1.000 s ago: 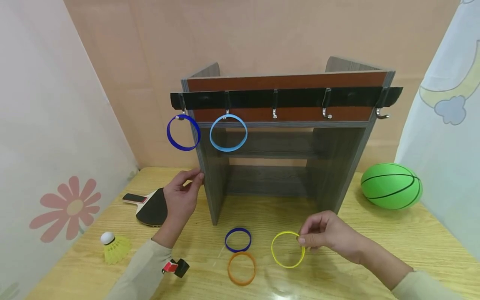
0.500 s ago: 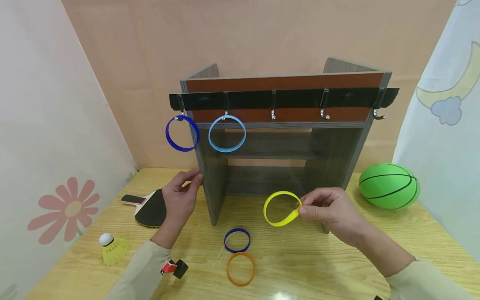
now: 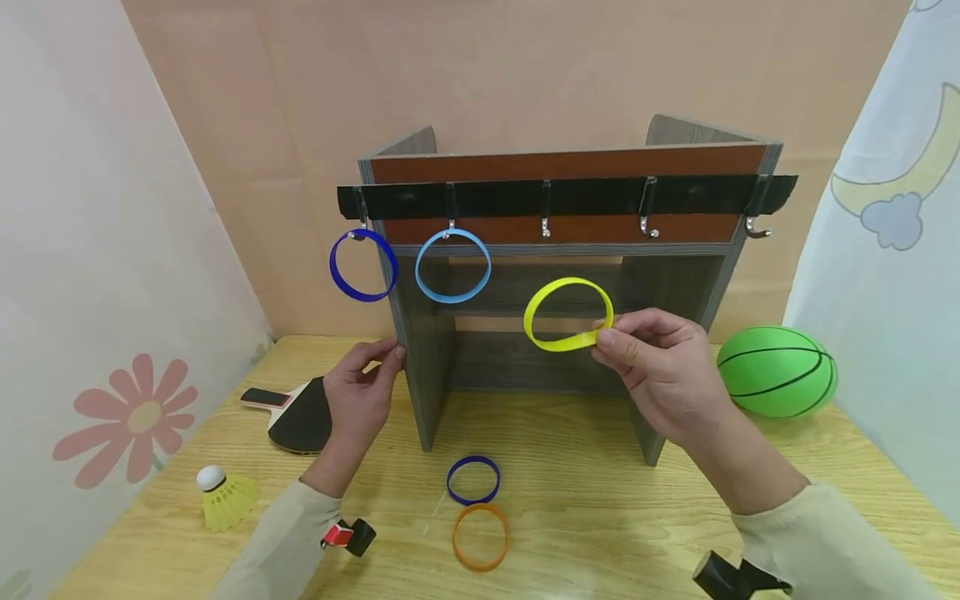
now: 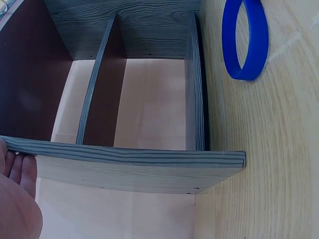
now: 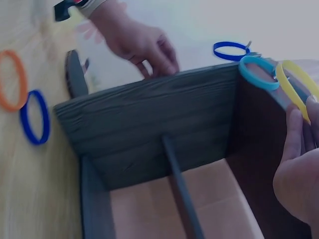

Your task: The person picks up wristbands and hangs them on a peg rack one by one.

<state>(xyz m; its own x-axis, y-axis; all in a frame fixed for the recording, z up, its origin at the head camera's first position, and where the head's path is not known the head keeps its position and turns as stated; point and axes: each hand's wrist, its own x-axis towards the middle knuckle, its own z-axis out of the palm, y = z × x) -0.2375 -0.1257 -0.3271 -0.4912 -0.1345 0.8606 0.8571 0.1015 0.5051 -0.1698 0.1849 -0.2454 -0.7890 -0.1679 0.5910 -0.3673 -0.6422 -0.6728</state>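
Observation:
A yellow silicone wristband [image 3: 567, 343] is pinched between the thumb and fingers of my right hand [image 3: 667, 367], held up in front of the grey wooden shelf unit [image 3: 536, 362] below its row of hooks. My left hand [image 3: 363, 390] grips the front edge of the unit's left side panel [image 4: 149, 155]. From the leftmost hook hangs a dark blue wristband [image 3: 335, 275]; a light blue wristband [image 3: 453, 298] hangs from the hook beside it. Another dark blue wristband [image 3: 473, 502] and an orange wristband [image 3: 481, 568] lie on the table, close together.
A black strip [image 3: 495, 200] with several metal hooks runs across the unit's top front; the middle hook [image 3: 546, 227] and those to its right hold nothing. A table tennis bat [image 3: 303, 421] and a shuttlecock [image 3: 225, 497] lie at left. A green ball [image 3: 777, 372] sits at right.
My right hand has lifted the yellow wristband from near the tabletop up to the height of the unit's shelves. My left hand stays on the side panel.

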